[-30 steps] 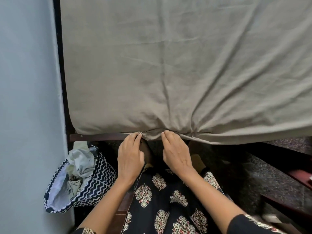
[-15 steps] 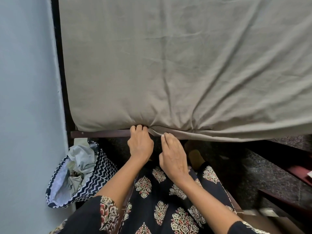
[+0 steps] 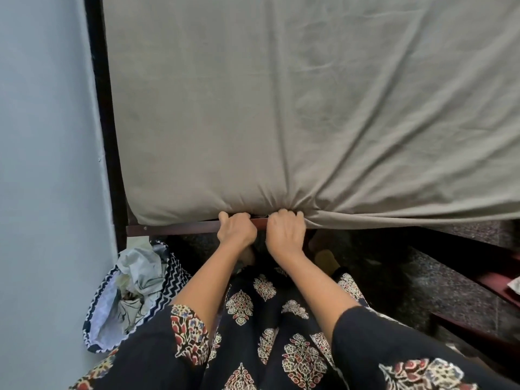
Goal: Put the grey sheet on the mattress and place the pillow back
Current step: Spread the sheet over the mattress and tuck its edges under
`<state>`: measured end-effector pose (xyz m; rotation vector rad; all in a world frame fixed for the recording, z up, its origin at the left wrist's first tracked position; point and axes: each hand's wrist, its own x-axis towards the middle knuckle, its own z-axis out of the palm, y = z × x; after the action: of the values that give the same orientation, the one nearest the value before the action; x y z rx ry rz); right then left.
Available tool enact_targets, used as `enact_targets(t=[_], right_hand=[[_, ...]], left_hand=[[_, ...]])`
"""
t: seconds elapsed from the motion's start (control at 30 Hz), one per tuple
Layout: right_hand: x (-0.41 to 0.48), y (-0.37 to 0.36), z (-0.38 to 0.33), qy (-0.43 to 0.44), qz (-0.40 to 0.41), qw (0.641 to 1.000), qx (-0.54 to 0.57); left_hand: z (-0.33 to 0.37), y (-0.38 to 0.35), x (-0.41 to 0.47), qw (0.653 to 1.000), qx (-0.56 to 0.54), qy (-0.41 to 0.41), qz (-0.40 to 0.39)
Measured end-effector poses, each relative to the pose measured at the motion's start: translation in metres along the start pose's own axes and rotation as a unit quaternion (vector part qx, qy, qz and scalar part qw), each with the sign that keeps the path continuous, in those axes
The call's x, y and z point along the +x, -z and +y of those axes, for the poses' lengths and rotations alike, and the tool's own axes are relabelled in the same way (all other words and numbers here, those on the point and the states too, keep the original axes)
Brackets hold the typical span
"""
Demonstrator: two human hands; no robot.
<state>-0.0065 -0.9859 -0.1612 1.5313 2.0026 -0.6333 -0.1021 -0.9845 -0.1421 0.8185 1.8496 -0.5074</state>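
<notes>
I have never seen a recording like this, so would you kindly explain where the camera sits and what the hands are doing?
There is no machine here: a person works with two bare hands, and the single picture comes from a camera worn on the head, looking down. The grey sheet lies spread out and hides the mattress beneath. The left hand and the right hand both curl their fingers round the sheet's near edge, just above the wooden bed rail, where the cloth bunches. Beside the wall stands a zigzag-patterned bag with crumpled cloth inside. No pillow is in view.
</notes>
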Motion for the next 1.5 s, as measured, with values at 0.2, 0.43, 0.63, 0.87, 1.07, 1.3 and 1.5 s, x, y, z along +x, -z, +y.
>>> enact_targets(t=[0.2,0.43,0.63,0.87,1.07,1.3,1.5], right_hand=[[0.021,0.007,0.010,0.032,-0.111,0.993,0.013],[0.031,0.005,0.020,0.066,-0.142,0.987,0.017],[0.038,0.013,0.045,0.180,-0.196,0.963,0.046],[0.029,0.007,0.094,0.326,-0.172,0.920,0.136],[-0.018,0.001,0.230,0.268,0.038,0.952,0.142],[-0.041,-0.012,0.263,0.137,0.101,0.980,0.103],[-0.045,-0.013,0.241,0.085,0.071,0.993,0.037]], left_hand=[[-0.020,-0.007,0.008,0.997,0.031,-0.074,0.014],[-0.029,-0.012,0.012,0.992,0.063,-0.105,0.027],[-0.005,-0.026,-0.003,0.995,0.085,-0.044,0.025],[0.057,-0.080,-0.036,0.975,-0.071,-0.052,0.204],[0.070,-0.097,-0.047,0.981,-0.030,-0.019,0.193],[0.098,-0.126,-0.054,0.963,0.051,-0.090,0.248],[0.114,-0.131,-0.056,0.979,-0.038,-0.023,0.200]])
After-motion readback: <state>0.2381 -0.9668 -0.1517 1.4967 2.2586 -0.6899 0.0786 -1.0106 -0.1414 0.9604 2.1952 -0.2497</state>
